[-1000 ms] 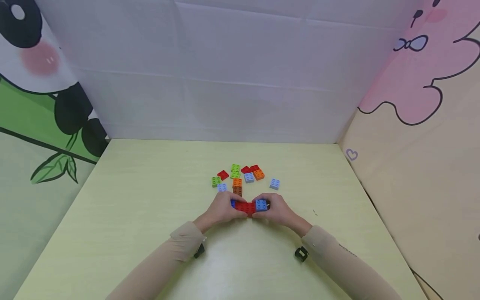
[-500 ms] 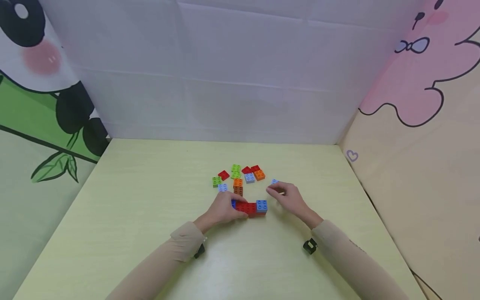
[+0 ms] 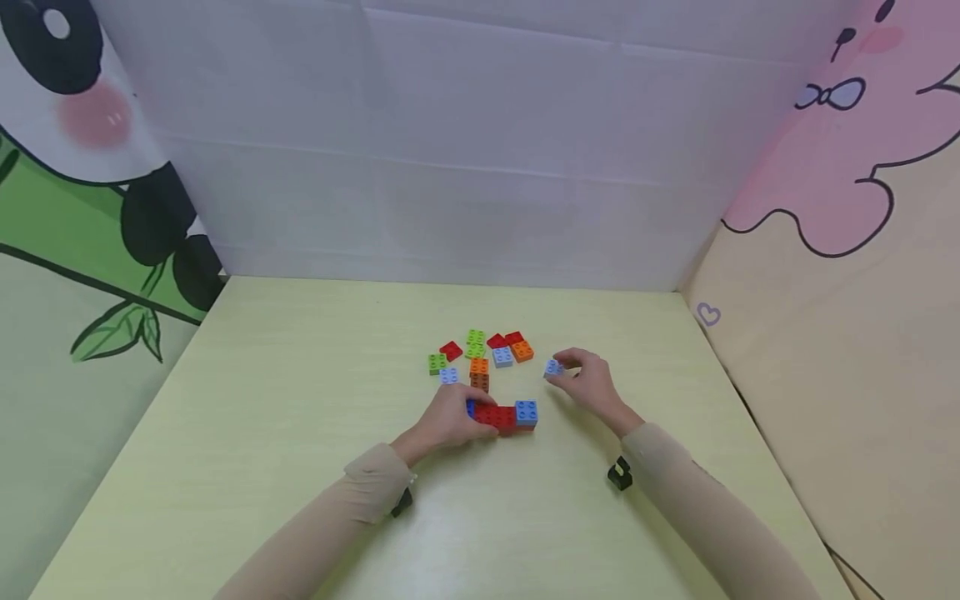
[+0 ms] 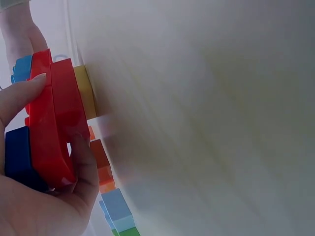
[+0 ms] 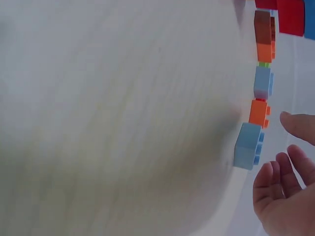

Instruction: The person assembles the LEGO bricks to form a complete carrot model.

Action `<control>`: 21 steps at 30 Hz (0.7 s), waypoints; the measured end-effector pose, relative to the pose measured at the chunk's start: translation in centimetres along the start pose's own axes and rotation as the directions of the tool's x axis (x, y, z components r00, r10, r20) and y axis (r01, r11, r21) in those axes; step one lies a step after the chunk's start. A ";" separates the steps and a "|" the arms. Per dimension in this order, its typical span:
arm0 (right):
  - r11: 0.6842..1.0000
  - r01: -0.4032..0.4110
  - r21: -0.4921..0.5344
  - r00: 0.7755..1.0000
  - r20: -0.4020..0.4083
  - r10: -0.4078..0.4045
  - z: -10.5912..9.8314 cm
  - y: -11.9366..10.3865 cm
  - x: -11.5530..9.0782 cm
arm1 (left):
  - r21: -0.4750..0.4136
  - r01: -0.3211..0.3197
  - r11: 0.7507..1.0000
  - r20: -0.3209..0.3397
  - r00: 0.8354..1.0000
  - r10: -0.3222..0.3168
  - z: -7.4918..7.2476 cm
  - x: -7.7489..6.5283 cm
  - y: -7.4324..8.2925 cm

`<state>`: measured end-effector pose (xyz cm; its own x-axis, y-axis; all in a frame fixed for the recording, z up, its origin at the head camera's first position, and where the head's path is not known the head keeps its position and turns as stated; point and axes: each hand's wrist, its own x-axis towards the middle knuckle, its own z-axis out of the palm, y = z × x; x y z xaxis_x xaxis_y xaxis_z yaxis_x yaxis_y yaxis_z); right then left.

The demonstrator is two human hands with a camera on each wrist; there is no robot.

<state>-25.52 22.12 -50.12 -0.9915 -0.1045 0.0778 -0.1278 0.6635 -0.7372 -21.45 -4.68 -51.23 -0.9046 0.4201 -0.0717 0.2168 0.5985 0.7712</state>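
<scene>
My left hand (image 3: 447,417) grips a built block of toy bricks at its left end. Red bricks (image 4: 67,93) make up its middle, with a dark blue brick (image 4: 20,152) near the palm, a lighter blue brick (image 3: 527,412) at the right end and a yellow brick (image 4: 84,92) underneath. In the left wrist view the thumb presses the red top and a finger curls below. My right hand (image 3: 592,385) is at a loose light blue brick (image 3: 553,368). The right wrist view shows that hand's thumb and fingers apart, with the light blue brick (image 5: 248,146) just beyond them.
Behind the built block lie loose bricks: orange and brown ones (image 3: 479,373), green ones (image 3: 476,343), red ones (image 3: 451,351), light blue ones (image 3: 502,357) and an orange one (image 3: 522,351). They sit on a pale wooden table (image 3: 315,375) with a white back wall (image 3: 450,167).
My right hand has let go of the block's right end and moved right and away from me to the loose light blue brick. The left hand keeps its grip.
</scene>
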 end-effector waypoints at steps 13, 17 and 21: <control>0.987 -0.131 -0.093 0.988 0.065 0.137 0.3 1.7 1.9 | 0.009 0.006 1.000 0.016 1.000 -0.006 0.0 -0.1 0.3; 0.984 -0.134 -0.114 0.986 0.086 0.145 0.6 2.1 2.0 | 0.003 0.008 1.000 0.018 1.000 -0.008 0.0 -0.2 0.4; 0.985 -0.110 -0.131 0.987 0.103 0.124 0.8 2.2 2.2 | 0.005 0.012 1.000 0.016 1.000 -0.012 -0.1 -0.2 0.3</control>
<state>-27.95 22.79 -52.13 -0.9918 -0.0971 -0.0836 -0.0200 0.7620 -0.6472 -21.29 -4.64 -50.91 -0.9011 0.4238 -0.0915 0.2074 0.6069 0.7673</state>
